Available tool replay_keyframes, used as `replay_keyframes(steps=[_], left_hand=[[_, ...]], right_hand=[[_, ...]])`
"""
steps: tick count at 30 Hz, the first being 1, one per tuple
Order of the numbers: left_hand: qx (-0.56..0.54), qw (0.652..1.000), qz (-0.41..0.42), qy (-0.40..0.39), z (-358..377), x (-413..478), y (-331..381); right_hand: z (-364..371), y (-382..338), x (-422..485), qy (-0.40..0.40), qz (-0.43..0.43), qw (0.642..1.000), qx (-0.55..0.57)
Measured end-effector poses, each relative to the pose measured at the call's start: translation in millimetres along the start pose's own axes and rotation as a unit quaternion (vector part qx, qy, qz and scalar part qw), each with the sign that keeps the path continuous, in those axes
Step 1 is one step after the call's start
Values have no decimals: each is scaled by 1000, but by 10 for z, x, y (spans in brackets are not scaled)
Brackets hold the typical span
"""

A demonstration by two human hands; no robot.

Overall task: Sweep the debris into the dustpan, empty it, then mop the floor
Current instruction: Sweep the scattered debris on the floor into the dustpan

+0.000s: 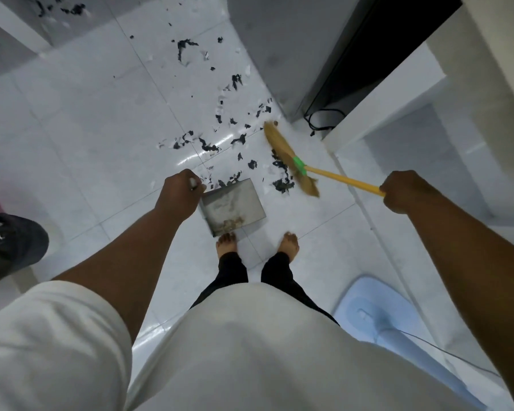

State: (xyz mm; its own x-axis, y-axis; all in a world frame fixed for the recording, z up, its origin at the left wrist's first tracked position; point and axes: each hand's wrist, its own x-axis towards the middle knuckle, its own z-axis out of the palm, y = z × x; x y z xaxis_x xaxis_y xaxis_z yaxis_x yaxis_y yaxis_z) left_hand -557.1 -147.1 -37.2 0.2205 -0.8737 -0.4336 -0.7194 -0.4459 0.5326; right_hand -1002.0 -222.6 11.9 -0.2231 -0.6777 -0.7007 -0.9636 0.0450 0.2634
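A metal dustpan (235, 203) sits on the white tiled floor just ahead of my bare feet, with some dusty dirt in its near end. My left hand (178, 194) grips its handle at the pan's left corner. My right hand (404, 191) grips the yellow handle of a straw broom (282, 155). The broom's bristles lie on the floor to the right of the pan, bound with a green band. Black and white scraps of debris (208, 146) are scattered over the tiles beyond the pan, and a small pile (282, 185) lies between pan and broom.
A black appliance with a cable (324, 117) stands against the wall at the upper right. A light blue stand base (374, 310) with a thin wire rests at the lower right. A dark cap (9, 241) lies at the left edge. More debris (72, 8) sits at the far top left.
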Motion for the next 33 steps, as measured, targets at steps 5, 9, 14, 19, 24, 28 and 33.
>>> replay_keyframes(steps=[5, 9, 14, 19, 24, 28, 33], left_hand=[[-13, 1000, -1, 6, -45, 7, -98], [-23, 999, -13, 19, -73, 1, -193], [-26, 999, -29, 27, -151, -28, -338], [-19, 998, -53, 37, -252, -84, -549], [-24, 995, -85, 49, -330, -152, -784], [-31, 993, -98, 66, -391, -195, -980], [-42, 989, -112, 82, -440, -222, -1189]], right_hand=[[-125, 352, -92, 17, 34, 999, -5], [-9, 255, -95, 3, 62, 997, -48], [197, -251, -84, -47, 26, 996, -65], [214, -926, -131, -60, -34, 996, -52], [28, -1239, -204, -57, -63, 996, -33], [-256, -1234, -243, -42, -54, 996, -58], [-492, -1067, -248, -3, -53, 995, -88]])
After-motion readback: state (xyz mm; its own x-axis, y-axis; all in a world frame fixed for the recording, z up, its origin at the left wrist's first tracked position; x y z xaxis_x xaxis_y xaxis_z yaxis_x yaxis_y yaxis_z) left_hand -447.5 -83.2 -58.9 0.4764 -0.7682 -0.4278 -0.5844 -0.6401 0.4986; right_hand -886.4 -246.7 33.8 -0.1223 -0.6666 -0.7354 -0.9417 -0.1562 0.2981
